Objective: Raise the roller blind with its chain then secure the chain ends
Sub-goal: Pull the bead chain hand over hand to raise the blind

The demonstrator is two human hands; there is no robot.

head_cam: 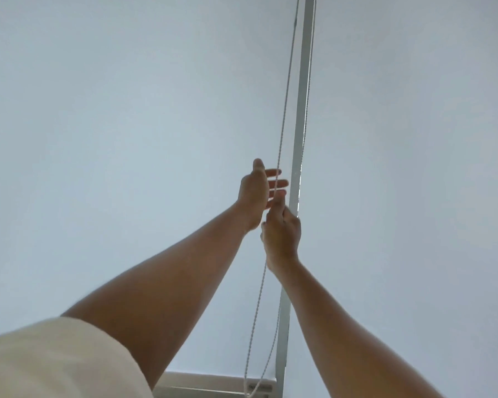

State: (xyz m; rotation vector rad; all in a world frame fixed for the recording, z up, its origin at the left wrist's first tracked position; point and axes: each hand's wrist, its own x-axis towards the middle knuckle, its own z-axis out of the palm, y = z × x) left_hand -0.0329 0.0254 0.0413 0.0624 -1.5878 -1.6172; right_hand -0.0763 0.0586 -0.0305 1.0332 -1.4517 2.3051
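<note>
Pale roller blind [127,124] fills our view; our right hand [282,234] pinches the chain [282,133], our left hand [256,193] spread at eleven o'clock.

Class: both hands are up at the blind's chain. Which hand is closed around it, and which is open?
The right hand, the lower one, is closed around the chain. The left hand, just above it, is open with fingers spread beside the chain.
</note>
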